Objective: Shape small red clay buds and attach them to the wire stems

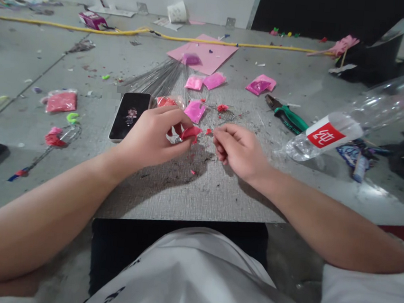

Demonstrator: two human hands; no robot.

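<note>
While both forearms are extended from the lower corners of the frame toward its centre, the hands are brought close together just above the grey table [200,199]. The left hand [153,137] is curled, its thumb and fingertips pressed together on a red beaded piece [190,133], which is held at the centre of the frame, slightly raised from the surface. The right hand [239,150] is turned palm-inward with fingers bent, and a thin wire [208,132] carrying a small red bead is pinched between thumb and forefinger, just beside the red piece. Whether the wire is joined to the piece cannot be told.

The table surface is noted as finely ribbed and matt, strewn with small red fragments. A black phone [130,116], flat and glossy, is placed just left of the left hand. A fan-shaped bundle of straight metal wires [159,78] is laid above it. Small clear packets of pink beads [195,110] are scattered above the hands, and a flat pink paper sheet [204,54] is seen further up. Green-handled pliers [285,117] are laid to the upper right of the hands. A clear plastic bottle [332,135] with a red and white label is lying on its side at the right. A yellow cable [92,29] is run across the upper part of the frame.
</note>
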